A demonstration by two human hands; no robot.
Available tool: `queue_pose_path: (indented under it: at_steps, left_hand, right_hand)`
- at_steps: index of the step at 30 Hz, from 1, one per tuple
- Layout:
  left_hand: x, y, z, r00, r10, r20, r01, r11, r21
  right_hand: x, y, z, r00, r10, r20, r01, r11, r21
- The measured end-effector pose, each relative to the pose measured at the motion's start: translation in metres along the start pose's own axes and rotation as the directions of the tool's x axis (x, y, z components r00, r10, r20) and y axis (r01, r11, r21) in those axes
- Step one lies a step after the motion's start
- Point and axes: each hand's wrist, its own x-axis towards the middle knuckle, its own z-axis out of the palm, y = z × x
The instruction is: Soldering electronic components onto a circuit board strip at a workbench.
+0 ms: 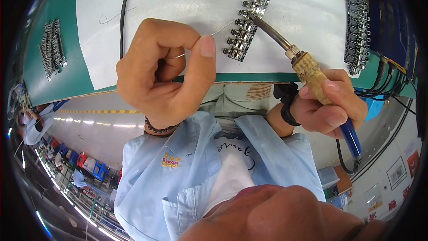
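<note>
Between thumb and forefinger, my left hand [167, 69] pinches a thin solder wire [221, 28], whose free end reaches toward a row of small metal parts [240, 35] on the white sheet. My right hand [332, 107] is closed round the handle of a soldering iron [310, 69], wrapped in tan material and blue at the back end. The iron's tip is at the middle of the row, close to the wire's end; whether tip and wire touch is too small to tell. The row runs slantwise from the top edge toward me.
A white sheet [178, 0] covers much of the green table [67, 80]. Similar metal parts lie in a cluster [52, 49] at left and a row [356, 33] at right. A black cable [125, 18] crosses the sheet. Dark cables [385, 78] hang at the right edge, below a dark blue box [394, 22].
</note>
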Motion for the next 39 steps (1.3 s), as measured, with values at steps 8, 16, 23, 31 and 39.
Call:
queue_pose_path:
  at_steps: [8,16,23,31,39]
  left_hand:
    - [0.001,0.0,-0.002,0.999,0.04,-0.01,-0.04,0.999,-0.03]
    - [0.0,0.001,-0.001,0.999,0.001,0.036,0.0,1.0,-0.006]
    - [-0.001,0.002,0.001,0.999,-0.016,0.029,0.016,1.0,0.015]
    - [0.0,0.003,0.0,0.998,-0.028,0.057,0.026,0.999,0.04]
    - [0.003,0.006,-0.002,0.985,-0.035,0.168,0.019,0.995,0.094]
  right_hand:
    - [-0.013,0.005,0.01,0.922,0.029,-0.385,0.018,0.993,0.119]
    - [-0.007,0.002,0.006,0.949,0.096,-0.299,-0.091,0.995,0.03]
    - [-0.001,0.001,0.006,0.964,0.117,-0.238,-0.106,0.993,0.061]
    - [-0.005,0.001,0.008,0.944,0.168,-0.283,-0.112,0.973,0.202]
    - [-0.002,0.003,0.012,0.935,0.164,-0.315,-0.121,0.981,0.152]
